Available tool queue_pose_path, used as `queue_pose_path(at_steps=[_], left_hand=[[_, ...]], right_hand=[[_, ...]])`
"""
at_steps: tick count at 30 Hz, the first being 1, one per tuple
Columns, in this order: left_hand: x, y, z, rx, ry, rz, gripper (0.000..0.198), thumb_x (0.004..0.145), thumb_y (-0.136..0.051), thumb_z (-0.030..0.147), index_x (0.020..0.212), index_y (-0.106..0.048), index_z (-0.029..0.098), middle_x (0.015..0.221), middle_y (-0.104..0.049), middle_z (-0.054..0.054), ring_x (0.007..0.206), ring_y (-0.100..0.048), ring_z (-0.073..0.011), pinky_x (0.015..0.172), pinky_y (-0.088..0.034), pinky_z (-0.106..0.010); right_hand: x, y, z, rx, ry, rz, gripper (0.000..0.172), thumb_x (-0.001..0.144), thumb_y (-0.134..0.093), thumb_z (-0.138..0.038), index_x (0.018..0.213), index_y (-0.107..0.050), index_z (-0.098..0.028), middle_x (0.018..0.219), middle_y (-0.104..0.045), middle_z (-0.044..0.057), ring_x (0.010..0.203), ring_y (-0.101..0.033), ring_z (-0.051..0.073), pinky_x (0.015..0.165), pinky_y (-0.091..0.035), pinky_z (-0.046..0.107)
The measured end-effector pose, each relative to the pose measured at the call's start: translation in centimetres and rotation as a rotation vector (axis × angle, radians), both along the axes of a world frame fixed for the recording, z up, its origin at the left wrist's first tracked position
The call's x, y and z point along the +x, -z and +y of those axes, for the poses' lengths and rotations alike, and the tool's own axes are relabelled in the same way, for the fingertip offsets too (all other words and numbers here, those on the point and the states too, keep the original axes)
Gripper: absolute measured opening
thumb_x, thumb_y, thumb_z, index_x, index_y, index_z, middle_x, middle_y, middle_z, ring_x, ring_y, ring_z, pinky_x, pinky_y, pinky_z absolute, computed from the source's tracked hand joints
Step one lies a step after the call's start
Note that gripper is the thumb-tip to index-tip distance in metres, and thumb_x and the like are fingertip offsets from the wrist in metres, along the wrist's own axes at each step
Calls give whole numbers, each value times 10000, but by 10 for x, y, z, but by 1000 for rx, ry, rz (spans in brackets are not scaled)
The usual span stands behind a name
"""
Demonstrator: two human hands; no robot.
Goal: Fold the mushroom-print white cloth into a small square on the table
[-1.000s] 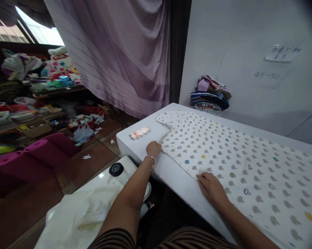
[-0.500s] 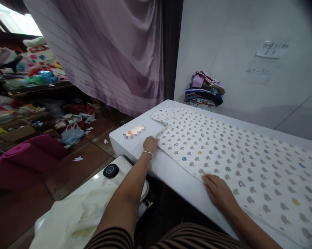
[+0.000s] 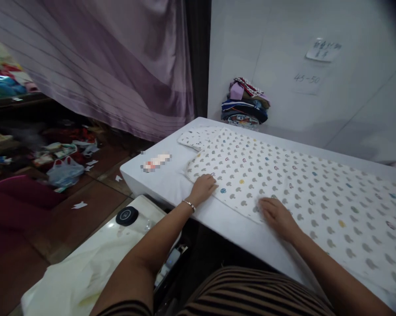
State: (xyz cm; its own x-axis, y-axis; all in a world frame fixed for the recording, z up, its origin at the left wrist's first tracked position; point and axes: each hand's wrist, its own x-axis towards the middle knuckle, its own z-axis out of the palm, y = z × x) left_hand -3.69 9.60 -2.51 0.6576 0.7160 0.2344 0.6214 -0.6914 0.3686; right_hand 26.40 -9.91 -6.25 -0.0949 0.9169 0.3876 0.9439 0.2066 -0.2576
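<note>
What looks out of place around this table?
White scraps lie loose on the floor near the white table, like dropped litter. On the table, a pixelated patch beside the patterned cloth hides whatever is there. No damage shows on the cloth.

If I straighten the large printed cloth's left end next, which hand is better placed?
Probably the left hand: it is at the edge of the cloth, close to that end, while the right hand is farther along.
</note>
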Motion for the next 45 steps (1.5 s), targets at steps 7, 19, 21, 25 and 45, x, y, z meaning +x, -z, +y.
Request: queue_pose_path(at_steps=[7, 19, 21, 25, 45], left_hand=[[31, 3, -3, -67, 125, 60, 143, 915, -677, 290, 1023, -733, 214, 1157, -681, -65, 1137, -597, -242, 1062, -438, -399], [56, -2, -16, -111, 317, 99, 150, 937, -597, 248, 879, -734, 228, 1000, -689, -43, 1013, -616, -212, 952, -458, -358], [60, -4, -15, -98, 316, 129, 188, 945, -563, 216, 835, -715, 217, 956, -684, -44, 984, -610, -210, 902, -462, -342], [63, -10, -14, -64, 289, 130, 206, 946, -539, 189, 799, -683, 210, 923, -671, -54, 959, -595, -216, 883, -461, -341], [77, -23, -8, -62, 246, 196, 152, 930, -550, 178, 821, -654, 201, 964, -669, -70, 957, -603, -225, 862, -464, -337]], right_hand=[[53, 13, 8, -227, 253, -116, 466, 1013, -408, -449, 1381, -619, -254, 1522, -523, 126, 1427, -449, 330, 1088, -413, 619], [42, 12, 17, 34, 80, 52, 355, 996, -478, -372, 997, -795, -213, 1155, -737, 130, 1083, -675, 278, 981, -541, 483], [40, 9, 20, 41, 69, 80, 353, 991, -474, -349, 937, -796, -215, 1087, -753, 118, 1009, -688, 263, 951, -551, 472], [38, 2, 21, 37, 98, 118, 350, 993, -463, -340, 916, -778, -209, 1050, -759, 109, 1011, -679, 263, 946, -537, 467], [33, 1, 22, 31, 164, 246, 307, 972, -454, -341, 901, -729, -226, 1071, -745, 97, 1040, -650, 267, 972, -513, 471]])
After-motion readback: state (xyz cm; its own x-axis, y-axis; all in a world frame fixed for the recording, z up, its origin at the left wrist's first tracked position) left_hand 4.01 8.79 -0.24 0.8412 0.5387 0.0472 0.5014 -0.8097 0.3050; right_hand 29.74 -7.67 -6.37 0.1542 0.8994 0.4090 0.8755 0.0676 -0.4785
